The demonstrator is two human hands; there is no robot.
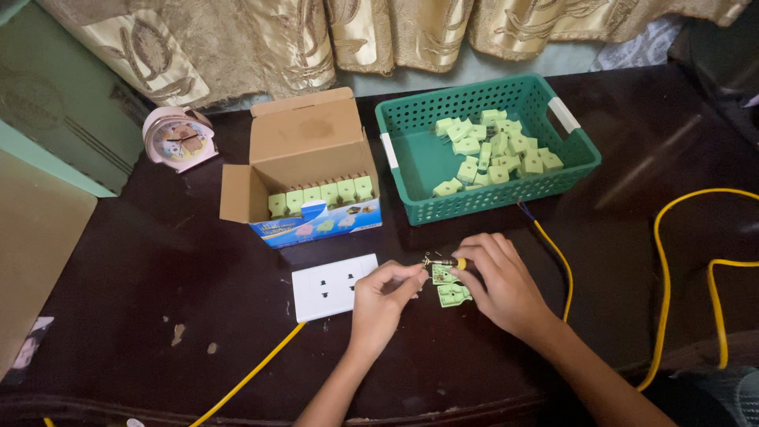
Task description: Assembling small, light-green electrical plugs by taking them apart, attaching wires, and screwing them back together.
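While the right hand (pixel 502 283) grips a small yellow-handled screwdriver (pixel 444 262) with its tip pointing left, the left hand (pixel 382 299) pinches in close around the tip, fingers narrowed right at the pale green socket module (pixel 441 274) sitting on the dark table (pixel 158 316). A second green module (pixel 453 295) lies just below it, touching the right hand's fingers. Honestly the trick here seems to be keeping the driver square on the screw and pinning the little part flat so it doesn't spin; whatever the left fingers pinch is too tiny to make out.

Just left of the hands sits a white outlet faceplate (pixel 332 286), and a yellow cable (pixel 245 378) runs out from under it toward the near edge. More yellow cable (pixel 668 261) loops on the right, close enough to snag a wrist. Further back there's an open cardboard box (pixel 300 154) with a row of the same green modules, a green plastic basket (pixel 411 158) with a loose pile of them, and a pink alarm clock (pixel 179 140) by the curtain (pixel 379 32).
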